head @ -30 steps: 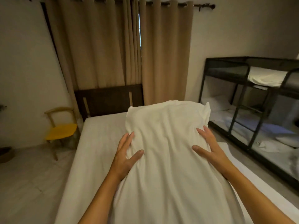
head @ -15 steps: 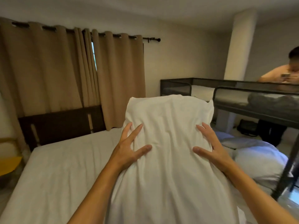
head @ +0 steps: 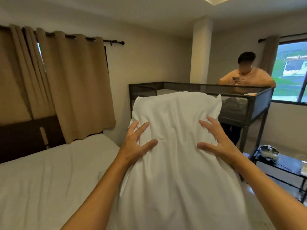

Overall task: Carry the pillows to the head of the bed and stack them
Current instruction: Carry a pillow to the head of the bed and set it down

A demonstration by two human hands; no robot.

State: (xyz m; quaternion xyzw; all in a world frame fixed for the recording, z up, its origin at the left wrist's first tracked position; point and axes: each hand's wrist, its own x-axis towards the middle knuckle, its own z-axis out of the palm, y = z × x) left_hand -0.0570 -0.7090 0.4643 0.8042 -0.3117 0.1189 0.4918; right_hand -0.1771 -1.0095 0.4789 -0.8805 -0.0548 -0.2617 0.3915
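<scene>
A large white pillow (head: 176, 146) stands upright in front of me, filling the middle of the view. My left hand (head: 136, 143) presses its left side with fingers spread, and my right hand (head: 217, 141) presses its right side the same way. The pillow is lifted off the bed (head: 49, 176), whose white sheet lies to the left. The dark wooden headboard (head: 25, 138) stands at the far left under tan curtains.
A black metal bunk bed (head: 232, 97) stands behind the pillow on the right. A person in an orange shirt (head: 245, 77) leans on its top rail with a phone. A low black shelf (head: 282, 165) with small items sits at the right; a window is beyond it.
The view has swung to the right and upward: the headboard slid to the left edge and the bunk bed and the person came into view. Both hands keep the same hold on the pillow.
</scene>
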